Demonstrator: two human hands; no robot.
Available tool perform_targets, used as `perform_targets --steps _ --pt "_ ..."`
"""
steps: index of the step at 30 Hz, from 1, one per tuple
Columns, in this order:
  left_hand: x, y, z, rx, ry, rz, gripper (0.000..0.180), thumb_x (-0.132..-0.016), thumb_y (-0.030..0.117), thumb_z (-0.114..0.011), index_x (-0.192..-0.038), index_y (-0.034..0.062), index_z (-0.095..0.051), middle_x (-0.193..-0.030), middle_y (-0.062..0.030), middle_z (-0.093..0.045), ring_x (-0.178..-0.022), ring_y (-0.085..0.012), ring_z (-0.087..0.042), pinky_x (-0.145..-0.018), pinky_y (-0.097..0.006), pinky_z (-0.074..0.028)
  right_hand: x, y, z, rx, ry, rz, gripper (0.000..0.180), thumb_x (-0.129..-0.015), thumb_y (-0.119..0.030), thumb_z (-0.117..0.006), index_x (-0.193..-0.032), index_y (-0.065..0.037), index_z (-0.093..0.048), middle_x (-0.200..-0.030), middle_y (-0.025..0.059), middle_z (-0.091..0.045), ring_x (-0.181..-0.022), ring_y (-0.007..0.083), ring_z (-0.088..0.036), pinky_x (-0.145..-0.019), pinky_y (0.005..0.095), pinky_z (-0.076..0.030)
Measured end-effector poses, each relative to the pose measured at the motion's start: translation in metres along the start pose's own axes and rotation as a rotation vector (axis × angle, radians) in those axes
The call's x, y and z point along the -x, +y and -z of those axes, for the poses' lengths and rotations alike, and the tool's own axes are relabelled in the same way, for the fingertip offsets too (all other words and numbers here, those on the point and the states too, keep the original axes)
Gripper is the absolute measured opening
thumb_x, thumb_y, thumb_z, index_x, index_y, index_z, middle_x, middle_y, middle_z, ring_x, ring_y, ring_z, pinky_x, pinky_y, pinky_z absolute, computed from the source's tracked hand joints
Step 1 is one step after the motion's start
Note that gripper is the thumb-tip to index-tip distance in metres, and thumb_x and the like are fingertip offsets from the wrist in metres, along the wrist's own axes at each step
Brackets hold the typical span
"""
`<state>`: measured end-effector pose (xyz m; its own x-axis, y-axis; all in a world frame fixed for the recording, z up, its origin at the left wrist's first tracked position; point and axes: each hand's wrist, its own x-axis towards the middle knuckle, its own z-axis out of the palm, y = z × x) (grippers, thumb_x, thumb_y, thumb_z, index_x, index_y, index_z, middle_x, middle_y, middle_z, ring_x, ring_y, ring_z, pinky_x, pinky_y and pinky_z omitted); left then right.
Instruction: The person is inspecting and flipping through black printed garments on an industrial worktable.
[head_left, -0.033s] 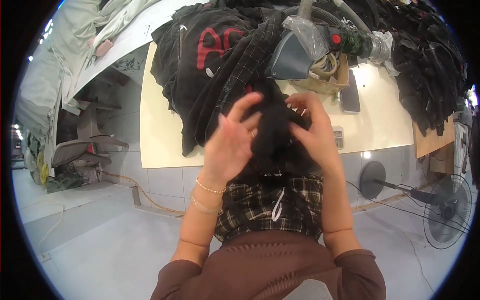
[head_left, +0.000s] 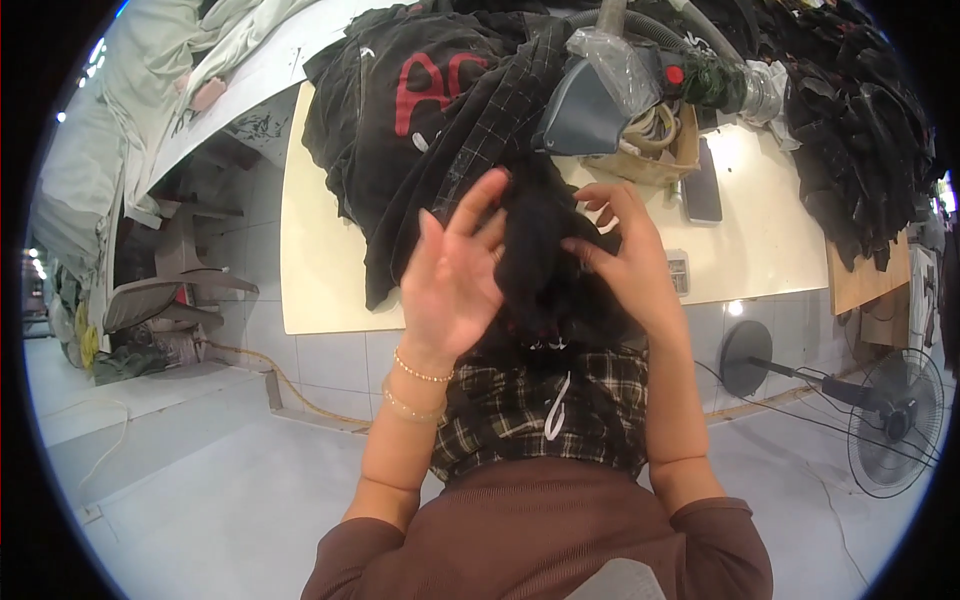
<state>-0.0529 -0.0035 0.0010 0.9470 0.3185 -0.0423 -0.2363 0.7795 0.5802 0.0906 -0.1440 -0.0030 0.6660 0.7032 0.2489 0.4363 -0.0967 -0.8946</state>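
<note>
Head view: the black cloth (head_left: 530,250) is bunched at the centre of the frame, between the two hands, above the plaid fabric (head_left: 510,405) at lower centre. The left hand (head_left: 450,285), left of centre, has its palm turned up and its fingers spread, with the fingertips beside the cloth's left edge. The right hand (head_left: 635,255), right of centre, has curled fingers, with the thumb tip at the cloth's right side; whether it pinches the cloth cannot be determined. A heap of dark garments (head_left: 375,165) lies on the cream table (head_left: 325,285) at upper left of centre; a grey nozzle (head_left: 585,115) stands at upper centre.

Compared with the earlier frame, the left hand sits slightly further left, its thumb more clearly apart. The cloth and the right thumb are also shifted slightly left. The garment heap is unchanged.
</note>
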Motion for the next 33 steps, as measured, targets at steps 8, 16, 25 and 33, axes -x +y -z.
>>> perform_targets --steps 8,16,25,33 --pt "0.012 -0.004 0.032 0.593 0.190 -0.223 0.079 -0.093 0.061 -0.043 -0.146 0.0032 -0.031 -0.145 -0.0118 -0.041 -0.131 -0.0256 -0.040 -0.111 -0.039 -0.034 0.041 0.053 0.007 -0.356 0.019 -0.599 0.019 -0.094 -0.018 -0.056 -0.094 0.000 -0.061 -0.078 0.0058 -0.062 -0.065 0.0123 -0.057 -0.060 0.0246 -0.047" --pt "0.028 -0.001 0.034 0.110 0.117 -0.068 0.083 -0.092 0.069 -0.027 -0.153 0.0158 -0.008 -0.135 -0.0220 -0.050 -0.117 -0.0317 -0.056 -0.102 -0.042 -0.044 0.066 0.065 -0.033 -1.135 -0.188 -0.912 0.036 -0.098 -0.034 -0.047 -0.113 -0.003 -0.059 -0.104 0.0151 -0.066 -0.086 0.0242 -0.065 -0.074 0.0340 -0.052" --pt "0.043 -0.009 -0.002 -0.662 0.087 -0.009 0.126 -0.063 0.093 -0.021 -0.152 0.0078 0.009 -0.105 -0.0177 -0.066 -0.093 -0.0151 -0.060 -0.082 -0.022 -0.043 0.066 0.081 -0.030 -1.449 -0.036 -0.966 0.034 -0.098 -0.032 -0.045 -0.121 -0.011 -0.058 -0.119 0.0039 -0.064 -0.105 0.0194 -0.061 -0.083 0.0360 -0.049" --pt "0.045 -0.007 -0.006 -0.686 0.103 0.062 0.125 -0.063 0.092 -0.021 -0.153 0.0077 0.000 -0.104 -0.0158 -0.066 -0.085 -0.0113 -0.057 -0.074 -0.021 -0.043 0.075 0.063 0.001 -1.371 -0.267 -0.844 0.036 -0.091 -0.018 -0.057 -0.124 -0.002 -0.056 -0.119 0.0081 -0.064 -0.109 0.0204 -0.060 -0.094 0.0366 -0.048"
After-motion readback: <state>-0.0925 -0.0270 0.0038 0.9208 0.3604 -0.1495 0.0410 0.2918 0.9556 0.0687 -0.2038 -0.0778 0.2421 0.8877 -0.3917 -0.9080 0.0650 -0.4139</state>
